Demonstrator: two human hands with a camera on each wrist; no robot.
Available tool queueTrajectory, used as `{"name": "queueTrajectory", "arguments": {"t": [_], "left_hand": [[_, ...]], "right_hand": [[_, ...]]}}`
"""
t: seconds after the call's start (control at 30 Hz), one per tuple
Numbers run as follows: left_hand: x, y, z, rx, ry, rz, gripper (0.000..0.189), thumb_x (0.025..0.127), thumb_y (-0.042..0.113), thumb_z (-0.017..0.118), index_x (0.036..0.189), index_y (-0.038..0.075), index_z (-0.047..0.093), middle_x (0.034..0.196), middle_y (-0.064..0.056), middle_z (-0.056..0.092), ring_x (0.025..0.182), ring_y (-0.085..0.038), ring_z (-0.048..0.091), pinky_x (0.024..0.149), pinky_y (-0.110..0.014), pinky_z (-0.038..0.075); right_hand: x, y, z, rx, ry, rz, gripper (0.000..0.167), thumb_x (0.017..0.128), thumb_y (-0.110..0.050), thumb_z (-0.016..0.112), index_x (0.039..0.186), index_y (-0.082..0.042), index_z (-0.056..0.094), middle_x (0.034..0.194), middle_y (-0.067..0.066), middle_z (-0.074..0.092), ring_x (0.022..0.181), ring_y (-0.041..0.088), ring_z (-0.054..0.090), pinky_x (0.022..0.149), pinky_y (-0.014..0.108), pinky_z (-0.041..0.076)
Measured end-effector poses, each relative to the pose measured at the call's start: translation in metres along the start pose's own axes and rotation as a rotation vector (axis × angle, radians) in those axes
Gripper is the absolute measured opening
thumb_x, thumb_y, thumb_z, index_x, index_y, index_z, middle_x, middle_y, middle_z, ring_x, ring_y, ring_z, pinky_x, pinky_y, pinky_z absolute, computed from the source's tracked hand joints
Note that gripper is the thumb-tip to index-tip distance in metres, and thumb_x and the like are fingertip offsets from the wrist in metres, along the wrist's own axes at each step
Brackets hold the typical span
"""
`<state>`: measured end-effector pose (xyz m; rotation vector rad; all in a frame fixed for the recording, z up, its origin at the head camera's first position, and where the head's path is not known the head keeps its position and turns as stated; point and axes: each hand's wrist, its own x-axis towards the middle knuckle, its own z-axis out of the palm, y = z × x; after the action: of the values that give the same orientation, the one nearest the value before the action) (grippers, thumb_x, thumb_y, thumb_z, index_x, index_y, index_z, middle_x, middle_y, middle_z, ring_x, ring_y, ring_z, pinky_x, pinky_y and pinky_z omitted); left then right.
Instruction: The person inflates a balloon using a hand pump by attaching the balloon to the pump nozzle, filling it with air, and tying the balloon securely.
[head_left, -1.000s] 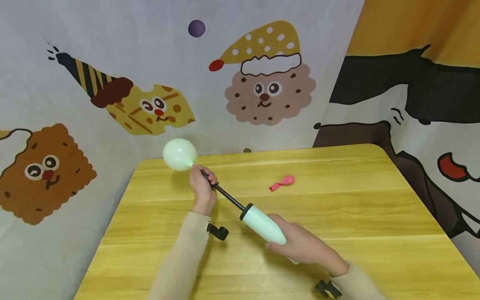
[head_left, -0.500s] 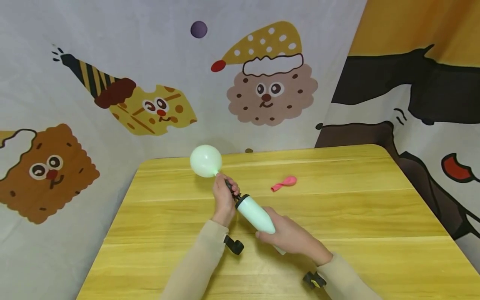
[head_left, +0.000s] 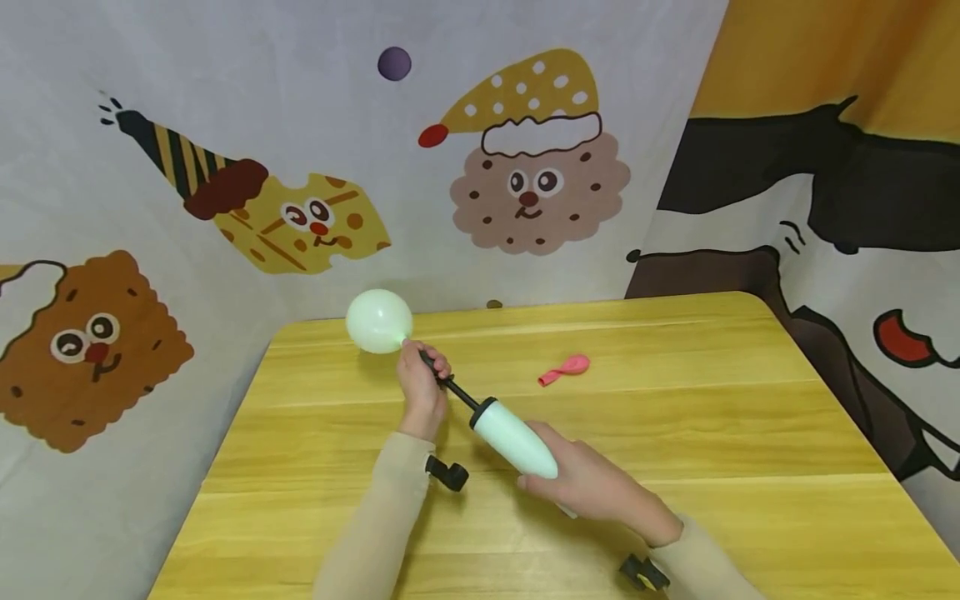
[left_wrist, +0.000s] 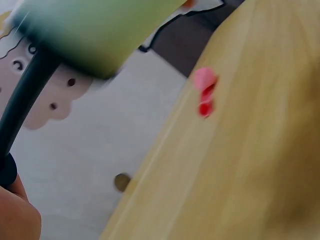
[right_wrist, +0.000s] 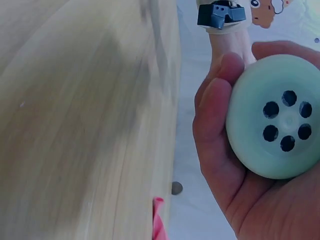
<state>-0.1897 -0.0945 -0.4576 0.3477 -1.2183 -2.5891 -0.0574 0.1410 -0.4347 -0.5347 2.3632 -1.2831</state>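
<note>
A mint-green hand balloon pump [head_left: 513, 437] slants between the two hands, its black rod partly drawn out of the barrel. My left hand [head_left: 422, 382] grips the pump's black front end, with the thumb at the neck of a pale green, partly inflated balloon [head_left: 379, 322]. That balloon points up and left, over the table's far edge. The right hand [head_left: 596, 483] wraps round the rear of the barrel. In the right wrist view, fingers and palm surround the pump's rounded end [right_wrist: 250, 117], which has several holes. The left wrist view shows the rod [left_wrist: 30, 95] and a blurred barrel.
A limp pink balloon [head_left: 566, 369] lies on the wooden table [head_left: 750, 417], beyond the pump and to its right. A cloth with cartoon figures [head_left: 465, 275] hangs behind the table. Each wrist carries a small black camera mount [head_left: 447, 475].
The barrel slid up to the left hand, hiding the rod, then drew back so part of the rod shows again. The green balloon and left hand swung right, then back left.
</note>
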Motion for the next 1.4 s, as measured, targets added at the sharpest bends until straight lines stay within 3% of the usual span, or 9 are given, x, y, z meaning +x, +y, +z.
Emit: {"name": "queueTrajectory", "arguments": {"t": [0.17, 0.3, 0.57, 0.87, 1.07, 1.23, 1.4], "left_hand": [[0.015, 0.023, -0.011, -0.055, 0.06, 0.055, 0.036, 0.115, 0.029, 0.031, 0.086, 0.014, 0.044, 0.069, 0.002, 0.05, 0.049, -0.004, 0.044, 0.043, -0.014, 0.035], [0.019, 0.028, -0.018, -0.064, 0.09, 0.062, 0.037, 0.115, 0.028, 0.031, 0.085, 0.012, 0.045, 0.067, 0.002, 0.049, 0.047, -0.005, 0.044, 0.042, -0.014, 0.034], [0.002, 0.009, -0.015, -0.003, 0.05, 0.03, 0.041, 0.115, 0.031, 0.03, 0.084, 0.011, 0.047, 0.066, 0.002, 0.049, 0.049, -0.006, 0.044, 0.044, -0.016, 0.036], [-0.025, -0.014, 0.005, 0.055, -0.015, -0.028, 0.047, 0.115, 0.036, 0.03, 0.08, 0.01, 0.048, 0.062, 0.002, 0.046, 0.05, -0.007, 0.043, 0.045, -0.018, 0.037], [-0.037, -0.02, 0.011, 0.107, -0.032, -0.009, 0.049, 0.115, 0.039, 0.03, 0.081, 0.01, 0.048, 0.061, 0.002, 0.049, 0.047, -0.007, 0.044, 0.044, -0.019, 0.039], [-0.027, -0.011, 0.01, 0.098, -0.039, 0.021, 0.046, 0.115, 0.037, 0.029, 0.081, 0.011, 0.048, 0.061, 0.002, 0.048, 0.047, -0.007, 0.044, 0.044, -0.018, 0.039], [-0.005, 0.007, 0.001, 0.023, 0.021, 0.038, 0.041, 0.115, 0.035, 0.03, 0.085, 0.012, 0.046, 0.066, 0.002, 0.049, 0.049, -0.006, 0.044, 0.044, -0.017, 0.037]], "right_hand": [[-0.014, 0.003, -0.007, -0.013, -0.029, -0.025, 0.066, 0.097, -0.039, 0.073, 0.154, -0.028, 0.041, 0.095, 0.004, 0.064, 0.054, 0.01, 0.059, 0.048, 0.032, 0.053], [-0.018, 0.006, -0.009, -0.033, -0.041, -0.042, 0.066, 0.096, -0.038, 0.073, 0.154, -0.029, 0.042, 0.096, 0.004, 0.064, 0.058, 0.01, 0.06, 0.05, 0.032, 0.053], [-0.005, 0.006, -0.002, -0.063, -0.036, -0.034, 0.068, 0.096, -0.038, 0.073, 0.154, -0.024, 0.042, 0.101, 0.002, 0.065, 0.071, 0.011, 0.062, 0.057, 0.031, 0.054], [0.016, 0.0, 0.001, 0.001, -0.028, -0.044, 0.07, 0.096, -0.036, 0.073, 0.152, -0.009, 0.041, 0.089, 0.003, 0.064, 0.061, 0.013, 0.064, 0.051, 0.034, 0.055], [0.02, 0.001, 0.003, 0.029, -0.012, -0.015, 0.069, 0.096, -0.036, 0.073, 0.151, -0.01, 0.041, 0.084, 0.004, 0.064, 0.058, 0.015, 0.063, 0.05, 0.035, 0.055], [0.013, 0.004, 0.007, 0.039, 0.017, -0.005, 0.073, 0.096, -0.04, 0.073, 0.156, -0.02, 0.038, 0.08, 0.003, 0.066, 0.053, 0.014, 0.062, 0.047, 0.035, 0.054], [-0.008, 0.008, -0.001, -0.005, 0.011, -0.018, 0.071, 0.097, -0.044, 0.072, 0.157, -0.027, 0.038, 0.092, 0.003, 0.064, 0.055, 0.011, 0.059, 0.047, 0.032, 0.053]]}}
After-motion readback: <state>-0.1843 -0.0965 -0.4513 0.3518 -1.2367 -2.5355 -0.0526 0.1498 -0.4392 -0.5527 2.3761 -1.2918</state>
